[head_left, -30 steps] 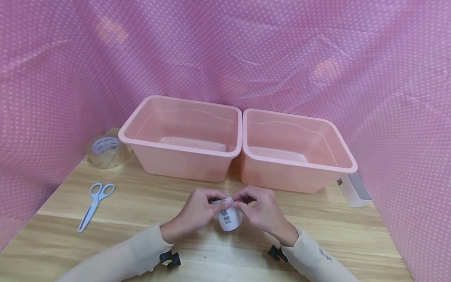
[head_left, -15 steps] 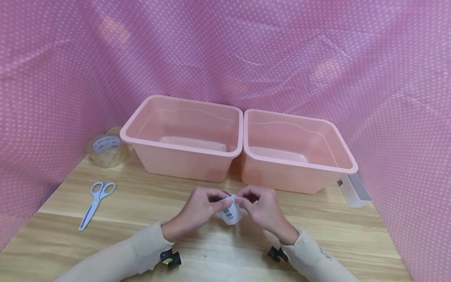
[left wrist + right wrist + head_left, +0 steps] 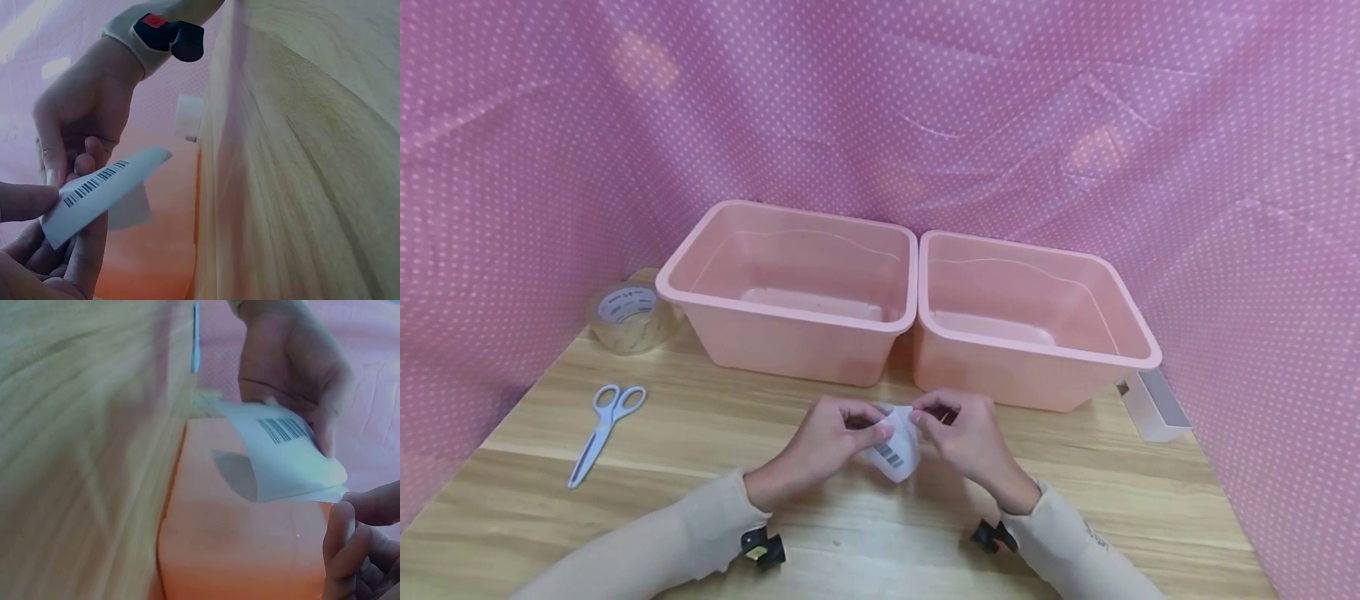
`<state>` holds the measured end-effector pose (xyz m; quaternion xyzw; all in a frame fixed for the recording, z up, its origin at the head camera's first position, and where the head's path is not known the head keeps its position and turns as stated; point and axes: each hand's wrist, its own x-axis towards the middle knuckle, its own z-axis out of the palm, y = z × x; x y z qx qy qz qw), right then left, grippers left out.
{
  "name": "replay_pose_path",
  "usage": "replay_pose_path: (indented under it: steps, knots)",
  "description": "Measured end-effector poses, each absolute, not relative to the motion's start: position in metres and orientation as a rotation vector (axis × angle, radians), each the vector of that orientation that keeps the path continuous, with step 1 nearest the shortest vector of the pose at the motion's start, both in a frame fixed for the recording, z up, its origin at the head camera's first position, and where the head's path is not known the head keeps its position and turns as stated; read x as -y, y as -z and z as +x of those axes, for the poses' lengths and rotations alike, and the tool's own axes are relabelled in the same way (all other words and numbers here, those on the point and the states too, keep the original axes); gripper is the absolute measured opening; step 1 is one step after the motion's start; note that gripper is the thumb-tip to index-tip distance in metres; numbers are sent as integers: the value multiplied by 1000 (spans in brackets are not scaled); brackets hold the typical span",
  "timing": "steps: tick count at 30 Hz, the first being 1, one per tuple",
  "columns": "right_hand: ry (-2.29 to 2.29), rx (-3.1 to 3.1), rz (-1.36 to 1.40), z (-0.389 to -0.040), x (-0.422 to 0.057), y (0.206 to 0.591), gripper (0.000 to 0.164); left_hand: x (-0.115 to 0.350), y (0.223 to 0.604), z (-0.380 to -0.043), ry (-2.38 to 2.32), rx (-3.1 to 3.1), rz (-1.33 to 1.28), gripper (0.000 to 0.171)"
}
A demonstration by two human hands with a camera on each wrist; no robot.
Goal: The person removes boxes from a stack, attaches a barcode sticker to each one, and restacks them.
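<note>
Between both hands, over the table's middle, is a curled white paper label (image 3: 897, 457) with a black barcode on its outer face. My left hand (image 3: 829, 442) pinches its upper left part between thumb and fingers. At the upper right corner, my right hand (image 3: 964, 437) pinches the paper with its thumb and forefinger. In the left wrist view the label (image 3: 103, 194) bends over, with a second layer of paper hanging behind the barcode face. Seen from the right wrist, the label (image 3: 281, 459) bows into a loop, its lower edge running to the right fingertips.
Two pink plastic tubs, the left one (image 3: 790, 346) and the right one (image 3: 1000, 371), stand side by side behind the hands. Scissors (image 3: 601, 435) lie at the left, with rolls of clear tape (image 3: 634, 325) beyond. A white box (image 3: 1156, 408) stands at the right edge.
The label has tilted, its lower end swinging slightly up and right. My right hand has moved a little up and right, and the label's top edge now shows more. The left hand stays nearly still.
</note>
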<state>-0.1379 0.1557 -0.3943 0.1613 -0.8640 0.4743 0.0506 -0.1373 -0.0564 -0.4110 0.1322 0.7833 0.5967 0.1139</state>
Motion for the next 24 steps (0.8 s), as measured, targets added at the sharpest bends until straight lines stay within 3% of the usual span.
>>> replay_pose_path:
  steps: [24]
  knots:
    - [-1410,2628,401,-146,-175,379,4,61,410,-139,-1751,-2290,373,17]
